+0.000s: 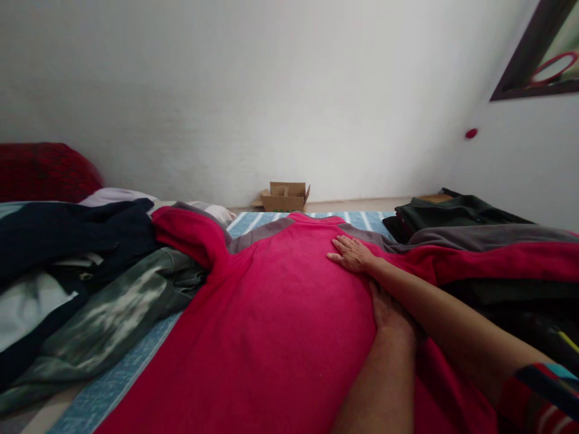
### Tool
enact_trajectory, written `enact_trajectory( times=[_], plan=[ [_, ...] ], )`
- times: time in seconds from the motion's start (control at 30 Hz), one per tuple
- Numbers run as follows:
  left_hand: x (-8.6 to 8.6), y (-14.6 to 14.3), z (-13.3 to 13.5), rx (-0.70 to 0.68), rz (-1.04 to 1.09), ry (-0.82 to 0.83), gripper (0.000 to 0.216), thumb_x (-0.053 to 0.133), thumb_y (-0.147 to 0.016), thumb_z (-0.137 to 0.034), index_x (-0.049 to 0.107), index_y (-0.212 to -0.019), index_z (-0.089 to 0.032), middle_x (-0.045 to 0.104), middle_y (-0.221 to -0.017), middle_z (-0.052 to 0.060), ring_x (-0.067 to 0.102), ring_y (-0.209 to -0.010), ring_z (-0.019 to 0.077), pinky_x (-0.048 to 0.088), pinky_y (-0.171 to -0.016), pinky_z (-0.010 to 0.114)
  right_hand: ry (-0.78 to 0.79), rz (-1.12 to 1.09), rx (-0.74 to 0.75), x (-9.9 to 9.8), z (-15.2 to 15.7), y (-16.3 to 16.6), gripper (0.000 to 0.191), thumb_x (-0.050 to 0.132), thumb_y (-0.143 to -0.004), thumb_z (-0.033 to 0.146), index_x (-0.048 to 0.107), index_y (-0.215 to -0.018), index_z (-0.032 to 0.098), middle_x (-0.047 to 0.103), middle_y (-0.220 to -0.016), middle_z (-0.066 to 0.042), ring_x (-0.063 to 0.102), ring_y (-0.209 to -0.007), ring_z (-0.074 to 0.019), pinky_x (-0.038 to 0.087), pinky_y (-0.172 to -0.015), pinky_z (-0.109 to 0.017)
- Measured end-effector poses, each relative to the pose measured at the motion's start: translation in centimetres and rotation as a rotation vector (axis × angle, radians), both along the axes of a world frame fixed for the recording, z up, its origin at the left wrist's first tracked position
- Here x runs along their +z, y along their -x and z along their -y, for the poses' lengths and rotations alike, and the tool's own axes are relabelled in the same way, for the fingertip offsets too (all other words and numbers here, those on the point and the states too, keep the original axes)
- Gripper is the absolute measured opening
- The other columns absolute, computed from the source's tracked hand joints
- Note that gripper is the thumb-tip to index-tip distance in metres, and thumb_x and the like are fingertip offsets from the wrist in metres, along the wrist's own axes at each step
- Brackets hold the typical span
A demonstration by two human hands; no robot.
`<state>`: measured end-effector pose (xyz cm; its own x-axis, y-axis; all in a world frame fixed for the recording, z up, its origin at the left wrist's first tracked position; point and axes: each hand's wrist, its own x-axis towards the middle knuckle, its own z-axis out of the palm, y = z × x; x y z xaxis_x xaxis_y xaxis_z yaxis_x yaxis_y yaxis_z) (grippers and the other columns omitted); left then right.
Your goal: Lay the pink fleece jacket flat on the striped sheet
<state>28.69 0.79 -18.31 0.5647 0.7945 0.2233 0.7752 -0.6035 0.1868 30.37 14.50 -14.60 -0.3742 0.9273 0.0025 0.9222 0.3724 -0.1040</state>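
Note:
A bright pink fleece jacket [289, 313] with grey shoulder panels lies spread out in front of me, its collar at the far end. My right hand [350, 253] rests flat on its upper right part, below the grey shoulder, fingers stretched out and apart. Closer to me, my left hand [389, 310] touches the jacket's right side. The right forearm crosses over it and hides most of its fingers, so its grip cannot be made out. One sleeve [190, 232] bends out to the left, while the other [506, 262] stretches right over dark clothes.
Dark blue [108, 232] and camouflage-patterned clothes [136, 301] are heaped at the left. Dark folded clothes [456, 211] stand at the right. Beneath lies a blue-and-white striped sheet [248, 223]. An open cardboard box [284, 198] sits by the far wall [271, 96].

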Motion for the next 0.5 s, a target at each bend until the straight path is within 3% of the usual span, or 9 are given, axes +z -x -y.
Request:
enact_trajectory(
  times=[0.17, 0.27, 0.4, 0.5],
  plan=[
    [-0.6, -0.2, -0.3, 0.002, -0.012, 0.015, 0.069, 0.035, -0.083, -0.054, 0.031, -0.142, -0.018, 0.028, -0.147, 0.003, -0.009, -0.138, 0.0259, -0.001, -0.115, 0.050, -0.003, 0.005, -0.036, 0.0, 0.1, -0.1, 0.080, 0.013, -0.087, 0.066, 0.028, -0.143, 0.012, 0.022, -0.150, -0.014, 0.016, -0.138, -0.0251, 0.013, -0.110, -0.043],
    [-0.8, -0.5, -0.7, 0.006, -0.018, 0.058, 0.071, 0.032, -0.084, -0.058, 0.026, -0.144, -0.020, 0.024, -0.149, 0.001, -0.008, -0.138, 0.0245, 0.001, -0.116, 0.049, 0.005, 0.008, -0.052, 0.0, 0.2, 0.0, 0.079, 0.014, -0.087, 0.066, 0.026, -0.143, 0.011, 0.021, -0.150, -0.015, 0.015, -0.138, -0.0248, 0.011, -0.110, -0.043],
    [-0.2, -0.4, -0.8, 0.023, 0.027, 0.110, 0.070, 0.027, -0.087, -0.054, 0.020, -0.145, -0.015, 0.019, -0.150, 0.003, -0.008, -0.138, 0.0255, 0.005, -0.116, 0.050, 0.017, 0.012, -0.068, 0.0, 0.3, 0.2, 0.078, 0.016, -0.088, 0.064, 0.026, -0.143, 0.010, 0.021, -0.150, -0.015, 0.014, -0.139, -0.0246, 0.010, -0.110, -0.044],
    [1.0, -0.2, -0.7, 0.030, 0.078, 0.111, 0.063, 0.026, -0.090, -0.041, 0.010, -0.146, -0.016, 0.014, -0.151, 0.002, -0.008, -0.137, 0.0269, -0.001, -0.116, 0.052, 0.022, 0.010, -0.098, -0.1, 0.5, 0.3, 0.077, 0.016, -0.088, 0.064, 0.026, -0.143, 0.011, 0.021, -0.150, -0.015, 0.014, -0.138, -0.0256, 0.011, -0.110, -0.045]
  ],
)
